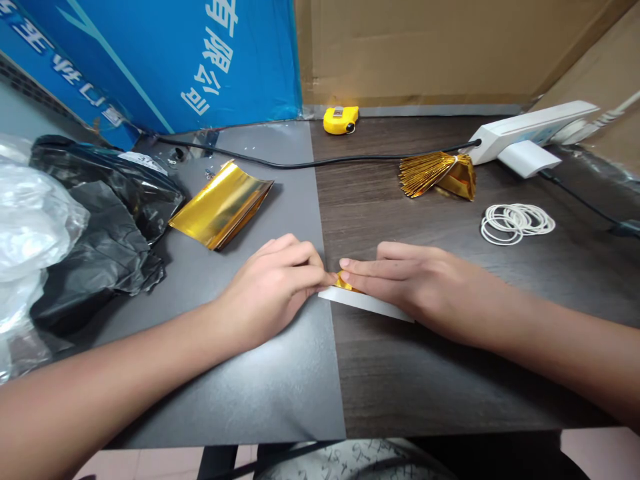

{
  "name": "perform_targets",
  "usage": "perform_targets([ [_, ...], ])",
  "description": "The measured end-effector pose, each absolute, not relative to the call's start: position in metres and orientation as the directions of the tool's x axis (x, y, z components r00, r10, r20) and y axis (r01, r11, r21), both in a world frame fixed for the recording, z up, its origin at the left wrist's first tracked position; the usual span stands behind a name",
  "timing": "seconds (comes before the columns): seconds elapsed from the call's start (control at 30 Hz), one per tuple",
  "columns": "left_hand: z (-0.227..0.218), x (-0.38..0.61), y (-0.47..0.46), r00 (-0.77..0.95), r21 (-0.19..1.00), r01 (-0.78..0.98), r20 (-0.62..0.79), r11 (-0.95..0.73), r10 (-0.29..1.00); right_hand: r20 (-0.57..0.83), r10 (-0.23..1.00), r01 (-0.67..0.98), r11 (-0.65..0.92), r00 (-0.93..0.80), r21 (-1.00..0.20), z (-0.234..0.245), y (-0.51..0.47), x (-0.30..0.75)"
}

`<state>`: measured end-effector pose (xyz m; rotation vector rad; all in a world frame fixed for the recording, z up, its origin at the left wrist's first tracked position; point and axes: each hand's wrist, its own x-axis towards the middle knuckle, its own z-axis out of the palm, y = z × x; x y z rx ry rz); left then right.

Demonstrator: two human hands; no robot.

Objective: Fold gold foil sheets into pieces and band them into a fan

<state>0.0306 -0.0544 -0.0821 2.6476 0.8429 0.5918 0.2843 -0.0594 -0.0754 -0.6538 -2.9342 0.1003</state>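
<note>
Left hand and right hand meet here, fingers closed on a small folded gold foil strip, which lies on a flat white strip, long axis running left to right over the dark wood desk. Just ahead sit a curled gold foil sheet, a pleated gold foil fan and looped white rubber bands; a crumpled black plastic bag crowds the left side!

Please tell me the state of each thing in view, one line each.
Left hand, touching small folded gold foil
Right hand, touching the same foil
White card strip, under the foil
Gold foil sheet, curved, lying loose
Pleated gold foil, fanned out
White rubber bands, loose
Black plastic bag, crumpled
</note>
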Motion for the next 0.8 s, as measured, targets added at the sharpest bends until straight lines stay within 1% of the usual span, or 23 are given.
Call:
perform_targets([
  [0.13, -0.0815, 0.0306, -0.0544, 0.742, 0.395, 0.49, 0.279, -0.777, 0.61, 0.124, 0.424, 0.415, 0.905, -0.897, -0.088, -0.0754, -0.0596, 0.2845],
  [0.27, -0.0819, 0.0302, -0.0543, 0.721, 0.382, 0.505, 0.306, -0.774, 0.621, 0.144, 0.427, 0.414, 0.903, -0.893, -0.112, -0.0755, -0.0594, 0.2844],
  [0.6, -0.0806, 0.0298, -0.0539, 0.752, 0.35, 0.481, 0.307, -0.804, 0.583, 0.143, 0.436, 0.418, 0.898, -0.889, -0.139, -0.0764, -0.0589, 0.2843],
  [0.8, -0.0813, 0.0289, -0.0539, 0.764, 0.325, 0.472, 0.315, -0.82, 0.564, 0.147, 0.425, 0.41, 0.904, -0.893, -0.123, -0.0765, -0.0593, 0.2852],
])
